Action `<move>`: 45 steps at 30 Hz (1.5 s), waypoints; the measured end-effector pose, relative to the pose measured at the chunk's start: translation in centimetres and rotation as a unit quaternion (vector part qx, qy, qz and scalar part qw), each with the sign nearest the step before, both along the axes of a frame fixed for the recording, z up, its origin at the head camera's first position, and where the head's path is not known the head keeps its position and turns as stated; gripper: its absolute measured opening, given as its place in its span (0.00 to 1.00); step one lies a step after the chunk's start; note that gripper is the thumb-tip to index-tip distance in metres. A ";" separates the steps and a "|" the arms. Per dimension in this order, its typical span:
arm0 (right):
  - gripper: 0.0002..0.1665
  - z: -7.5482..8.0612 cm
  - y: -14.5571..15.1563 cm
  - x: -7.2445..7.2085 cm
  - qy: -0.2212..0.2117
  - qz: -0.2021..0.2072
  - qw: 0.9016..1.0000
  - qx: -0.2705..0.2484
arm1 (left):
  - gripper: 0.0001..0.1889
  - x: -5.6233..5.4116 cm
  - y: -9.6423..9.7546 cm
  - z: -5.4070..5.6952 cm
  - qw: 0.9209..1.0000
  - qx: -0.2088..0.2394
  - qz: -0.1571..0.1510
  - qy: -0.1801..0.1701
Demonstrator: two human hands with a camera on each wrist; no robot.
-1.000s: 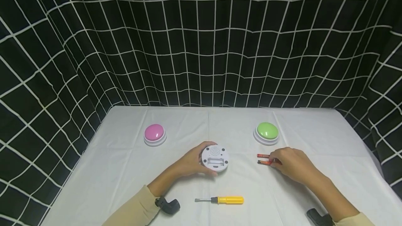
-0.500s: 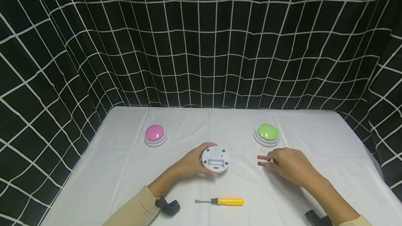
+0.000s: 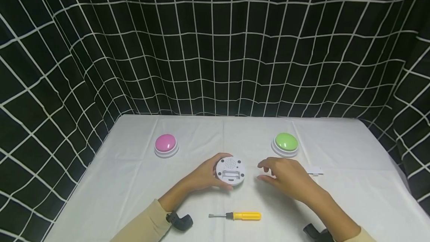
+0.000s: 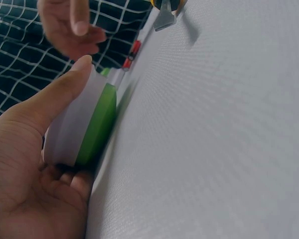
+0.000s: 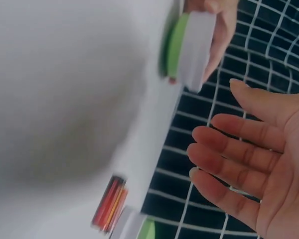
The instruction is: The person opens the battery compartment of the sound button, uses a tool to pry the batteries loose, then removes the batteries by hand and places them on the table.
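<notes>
My left hand (image 3: 203, 174) grips a round push-button light (image 3: 230, 163) by its side. Its white base with an uncovered battery slot (image 3: 231, 175) faces up, and the left wrist view shows its green dome (image 4: 98, 127) underneath. To the right of it, my right hand (image 3: 289, 179) hovers over the table with fingers apart and nothing in them, the palm (image 5: 284, 199) bare in the right wrist view. Red batteries (image 5: 108, 205) lie side by side on the table; in the head view the right hand hides them.
A yellow-handled screwdriver (image 3: 246, 216) lies near the front. Farther back stand a pink button light (image 3: 165, 143) at left and a green button light (image 3: 286, 142) at right. A small white flat piece (image 3: 315, 170) sits beyond the right hand. Netting-patterned dark cloth (image 3: 228, 47) surrounds the white table (image 3: 134, 182).
My right hand has let go of the batteries and moved left toward the held light, uncovering the small white piece. The left hand and its light stay in place.
</notes>
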State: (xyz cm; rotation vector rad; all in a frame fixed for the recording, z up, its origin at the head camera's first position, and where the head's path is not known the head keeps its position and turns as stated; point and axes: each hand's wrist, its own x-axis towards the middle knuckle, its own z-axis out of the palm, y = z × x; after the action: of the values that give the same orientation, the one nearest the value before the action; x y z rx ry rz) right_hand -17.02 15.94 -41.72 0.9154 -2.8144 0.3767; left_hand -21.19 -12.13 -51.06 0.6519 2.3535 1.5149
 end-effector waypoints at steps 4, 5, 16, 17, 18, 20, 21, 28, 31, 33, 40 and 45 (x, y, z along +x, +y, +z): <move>0.18 0.0 -1.4 -0.2 0.000 0.018 1.000 -0.008 | 0.54 -0.1 0.0 -0.1 1.000 0.001 -0.003 -0.001; 0.18 0.0 -1.7 -0.2 -0.004 0.022 1.000 -0.011 | 0.54 -0.1 0.0 -0.1 1.000 0.001 -0.004 0.000; 0.24 -0.8 -3.7 -1.0 -0.060 0.036 0.997 -0.028 | 0.53 -0.1 -0.1 0.0 1.000 0.020 -0.015 -0.006; 0.23 -0.9 -3.8 -1.0 -0.062 0.036 0.997 -0.028 | 0.53 -0.1 -0.1 0.0 1.000 0.021 -0.015 -0.007; 0.23 -1.0 -3.9 -1.0 -0.065 0.032 0.997 -0.028 | 0.53 -0.1 0.0 0.0 1.000 0.022 -0.015 -0.007; 0.23 -1.1 -4.0 -1.0 -0.075 0.026 0.996 -0.029 | 0.53 -0.1 0.0 -0.1 1.000 0.023 -0.016 -0.006; 0.24 -1.1 -4.1 -1.0 -0.082 0.023 0.996 -0.030 | 0.53 -0.1 0.0 -0.1 1.000 0.023 -0.016 -0.005; 0.27 -1.7 -4.4 -1.3 -0.119 0.032 0.991 -0.055 | 0.53 -0.2 -0.1 -0.1 1.000 0.021 -0.016 -0.001; 0.25 -1.8 -4.5 -1.5 -0.125 0.038 0.990 -0.061 | 0.53 -0.2 -0.2 0.0 1.000 0.015 -0.015 -0.001; 0.25 -1.7 -4.6 -1.6 -0.124 0.036 0.990 -0.060 | 0.53 -0.3 -0.2 0.1 1.000 0.010 -0.012 0.000; 0.28 -1.5 -5.1 -1.7 -0.113 0.025 0.992 -0.052 | 0.53 -0.5 -0.3 0.2 1.000 0.007 -0.011 -0.001; 0.27 -1.5 -4.8 -1.5 -0.114 0.029 0.991 -0.061 | 0.52 -0.5 -0.1 0.4 1.000 0.005 -0.017 -0.010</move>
State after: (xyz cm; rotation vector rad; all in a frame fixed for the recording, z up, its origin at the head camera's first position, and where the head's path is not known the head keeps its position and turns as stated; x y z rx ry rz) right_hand -18.56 11.17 -43.23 0.9868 -2.9304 0.6958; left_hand -21.70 -12.24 -50.64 0.6718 2.3109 1.5125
